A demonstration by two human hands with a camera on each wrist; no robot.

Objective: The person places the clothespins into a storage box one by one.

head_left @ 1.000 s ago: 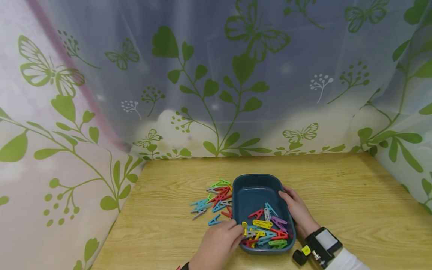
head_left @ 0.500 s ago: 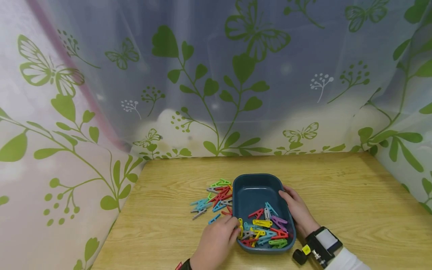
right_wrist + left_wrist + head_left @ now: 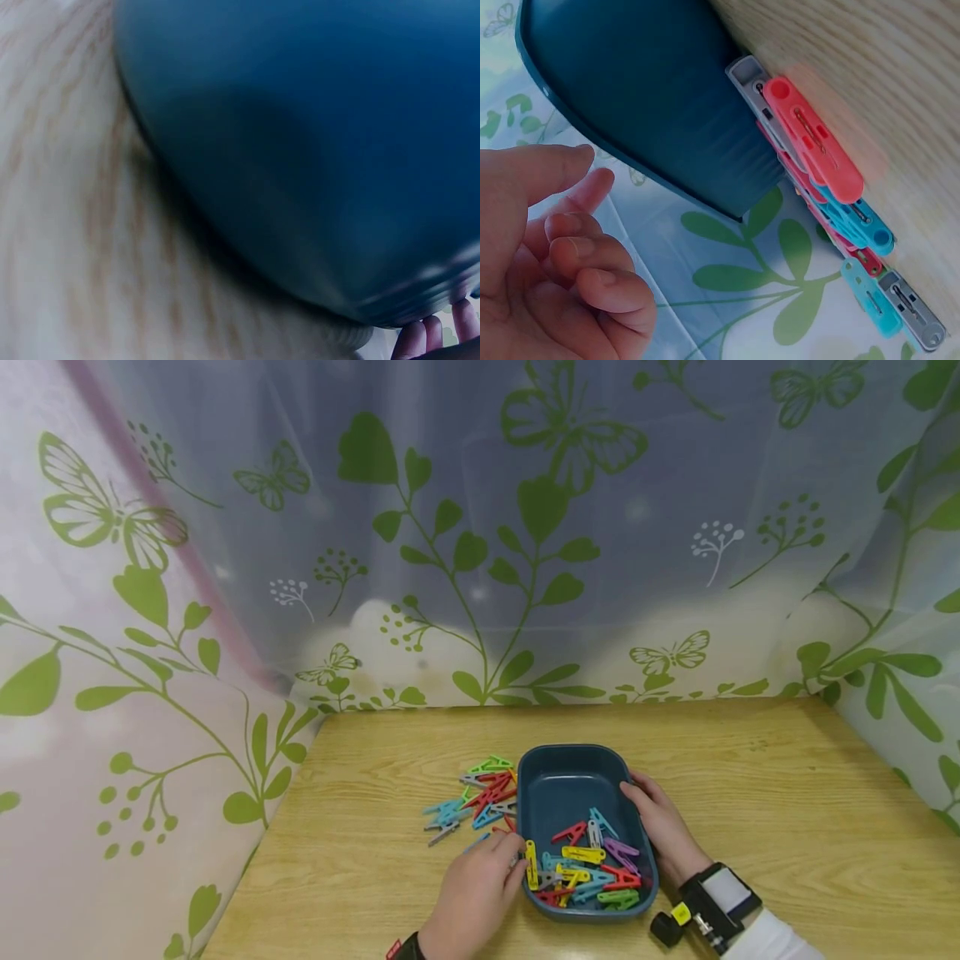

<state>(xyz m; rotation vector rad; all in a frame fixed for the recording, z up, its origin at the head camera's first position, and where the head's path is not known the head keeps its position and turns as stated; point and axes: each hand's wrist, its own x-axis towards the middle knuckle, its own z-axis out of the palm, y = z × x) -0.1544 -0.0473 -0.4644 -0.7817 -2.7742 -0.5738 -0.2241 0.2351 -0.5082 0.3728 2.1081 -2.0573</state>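
A dark blue plastic tub (image 3: 576,762) stands on the table, with several colourful clothespins in its near half. My left hand (image 3: 476,893) is at the tub's left rim, beside a yellow clothespin (image 3: 532,865) that stands along the inner wall. In the left wrist view the thumb and index finger (image 3: 591,191) have a gap between them and hold nothing; the other fingers hang loosely curled. My right hand (image 3: 667,827) grips the tub's right wall, thumb at the rim. Its fingertips (image 3: 431,334) show against the tub's outer wall in the right wrist view.
More clothespins lie in a loose pile (image 3: 480,802) on the wooden table (image 3: 360,877), close against the tub's left side. A patterned curtain (image 3: 480,527) closes off the back and both sides.
My left hand has drawn slightly left and let go of the yellow clothespin, which now stands by the tub's left wall. The right hand and the tub have stayed in place.
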